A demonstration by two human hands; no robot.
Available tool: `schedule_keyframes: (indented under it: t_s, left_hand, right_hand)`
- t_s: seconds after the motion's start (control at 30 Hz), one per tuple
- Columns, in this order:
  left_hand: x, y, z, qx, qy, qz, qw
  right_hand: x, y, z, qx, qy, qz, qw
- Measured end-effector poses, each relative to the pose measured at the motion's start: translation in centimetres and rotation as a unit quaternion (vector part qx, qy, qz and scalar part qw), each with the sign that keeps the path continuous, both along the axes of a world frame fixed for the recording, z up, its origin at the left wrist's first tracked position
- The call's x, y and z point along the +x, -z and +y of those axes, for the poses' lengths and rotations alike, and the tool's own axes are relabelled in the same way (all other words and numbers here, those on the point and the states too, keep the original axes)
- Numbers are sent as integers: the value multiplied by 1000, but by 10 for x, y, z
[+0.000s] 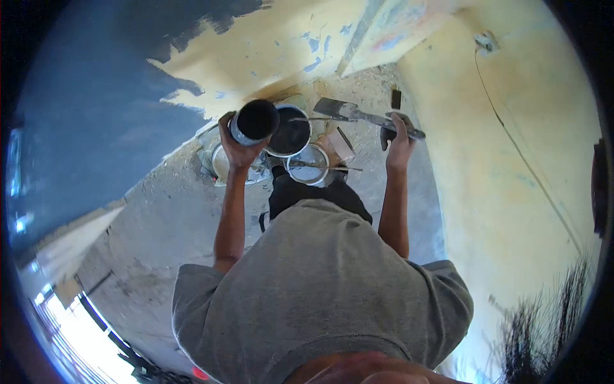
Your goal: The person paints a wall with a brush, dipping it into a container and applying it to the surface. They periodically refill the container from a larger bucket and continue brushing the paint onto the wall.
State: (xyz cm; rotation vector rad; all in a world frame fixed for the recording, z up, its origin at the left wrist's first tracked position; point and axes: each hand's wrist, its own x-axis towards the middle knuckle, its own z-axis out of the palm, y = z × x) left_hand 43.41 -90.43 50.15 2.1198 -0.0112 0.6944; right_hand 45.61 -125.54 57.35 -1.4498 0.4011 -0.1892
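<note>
The left hand (238,152) is up, with its fingers wrapped right round the lower body of a paint tin (254,121) in a full, closed grasp. The paint tin is tipped so that its dark round mouth faces back toward the camera. Over on the right, the right hand (398,137) is clenched in a fist on the handle of a wide-bladed scraper (339,110) and has nothing else in it. Here's the relation that counts: the scraper's long axis runs almost level across the scene, handle at the right, blade pointing left. That puts the blade's edge to the right of the paint tin's mouth with open air between them, near but not touching. The left hand has the paint tin itself; the right hand is well apart from it, and only the length of the tool closes the distance. Below that gap stands a bucket (291,134) of dark paint. The paint tin overlaps its left rim from this view, and I can't tell whether they touch. Nearer the person sits a smaller tin (308,165) with a stick lying across it, and a third tin (219,163) shows behind the left wrist. All of them stand on the concrete floor (160,224) at the foot of a yellow wall (499,192), and the wall at the far left is covered in dark paint.
</note>
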Motion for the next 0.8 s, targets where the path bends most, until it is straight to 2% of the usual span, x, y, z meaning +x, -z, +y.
schedule_keyframes:
  t_s: [0.1,0.17,0.2,0.23,0.33,0.37,0.47,0.57,0.73,0.8]
  left_hand:
    - [-51,-11,-41,21,-48,4,999]
    - [-83,-15,-66,39,-121,-12,992]
    - [-103,-8,-72,-10,-138,25,990]
    - [-121,-9,-80,-8,-155,28,988]
    - [-168,-8,-99,59,-204,35,977]
    - [-186,-4,-104,60,-216,37,974]
    - [-227,1,-119,69,-315,94,942]
    - [-256,3,-125,34,-357,118,926]
    - [-284,10,-117,51,-421,109,899]
    - [-295,16,-113,65,-433,104,893]
  right_hand:
    - [4,19,-41,85,-36,17,996]
    - [13,42,-69,162,-98,44,981]
    - [18,50,-80,140,-130,70,979]
    - [22,59,-89,142,-146,76,976]
    - [42,99,-109,19,-238,147,960]
    - [43,112,-107,19,-250,148,957]
    - [45,151,-92,46,-245,248,936]
    - [29,173,-58,43,-259,222,939]
    - [8,199,-6,44,-273,273,921]
    - [3,216,11,7,-281,282,917]
